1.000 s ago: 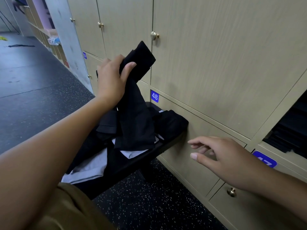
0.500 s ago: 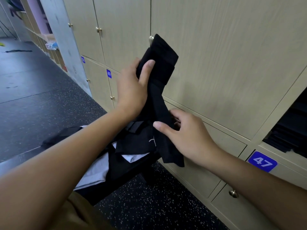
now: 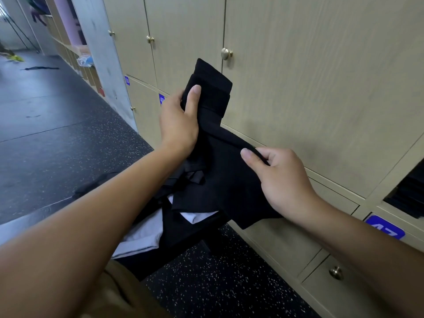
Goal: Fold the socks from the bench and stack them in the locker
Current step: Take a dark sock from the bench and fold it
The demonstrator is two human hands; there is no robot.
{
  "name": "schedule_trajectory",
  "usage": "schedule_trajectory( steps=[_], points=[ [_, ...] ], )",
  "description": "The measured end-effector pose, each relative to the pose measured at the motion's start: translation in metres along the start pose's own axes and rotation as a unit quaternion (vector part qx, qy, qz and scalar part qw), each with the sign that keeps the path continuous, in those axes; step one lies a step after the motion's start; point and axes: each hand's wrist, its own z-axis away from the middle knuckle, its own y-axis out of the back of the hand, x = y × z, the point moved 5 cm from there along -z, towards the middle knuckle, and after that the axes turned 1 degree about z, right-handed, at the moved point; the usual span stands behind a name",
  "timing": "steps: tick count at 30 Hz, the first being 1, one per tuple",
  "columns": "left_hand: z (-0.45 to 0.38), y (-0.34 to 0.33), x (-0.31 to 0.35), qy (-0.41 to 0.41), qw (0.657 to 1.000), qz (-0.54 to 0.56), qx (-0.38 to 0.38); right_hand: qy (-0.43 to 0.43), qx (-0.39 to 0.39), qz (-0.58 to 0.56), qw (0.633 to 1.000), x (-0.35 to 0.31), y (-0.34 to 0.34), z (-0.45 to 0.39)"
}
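A black sock (image 3: 220,171) hangs stretched between both hands above the surface (image 3: 183,246). The left hand (image 3: 179,125) grips its cuff end up high; the right hand (image 3: 282,180) pinches its lower edge, near the lockers (image 3: 321,88).

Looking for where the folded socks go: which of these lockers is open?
The locker at far right, just above the blue 47 label; dark folded items show inside, every other door is shut.

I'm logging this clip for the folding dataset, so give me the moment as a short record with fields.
left hand: left hand grips the cuff end of the black sock
right hand: right hand pinches the sock's edge
sock: held in the air in front of the lockers
bench: bench holds a pile of dark and white socks
open locker: open locker at right, dark items inside
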Motion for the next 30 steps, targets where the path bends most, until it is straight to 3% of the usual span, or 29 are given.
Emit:
schedule_trajectory(
  steps=[4, 11, 18, 20, 23, 26, 30],
  points=[
    [-0.006, 0.009, -0.013, 0.039, 0.999, 0.002, 0.006, -0.017, 0.006, -0.006, 1.000, -0.002, -0.008, -0.005],
    [0.004, 0.015, -0.046, 0.132, 0.984, 0.036, -0.112, -0.063, -0.016, 0.042, 0.997, 0.038, -0.036, -0.038],
    [0.004, 0.033, -0.062, 0.154, 0.985, 0.023, -0.080, -0.103, -0.001, 0.094, 0.990, 0.072, -0.054, -0.063],
    [0.004, 0.038, -0.066, 0.164, 0.983, 0.008, -0.079, -0.079, 0.038, 0.147, 0.985, 0.064, -0.056, -0.063],
    [0.003, 0.042, -0.065, 0.170, 0.982, -0.019, -0.084, 0.056, 0.081, 0.209, 0.973, 0.029, -0.067, -0.055],
    [0.000, 0.048, -0.062, 0.157, 0.983, -0.044, -0.080, 0.158, 0.040, 0.214, 0.963, 0.006, -0.088, -0.038],
    [-0.005, 0.060, -0.056, 0.130, 0.987, -0.063, -0.068, 0.178, -0.004, 0.189, 0.966, 0.003, -0.090, -0.026]
  ],
)
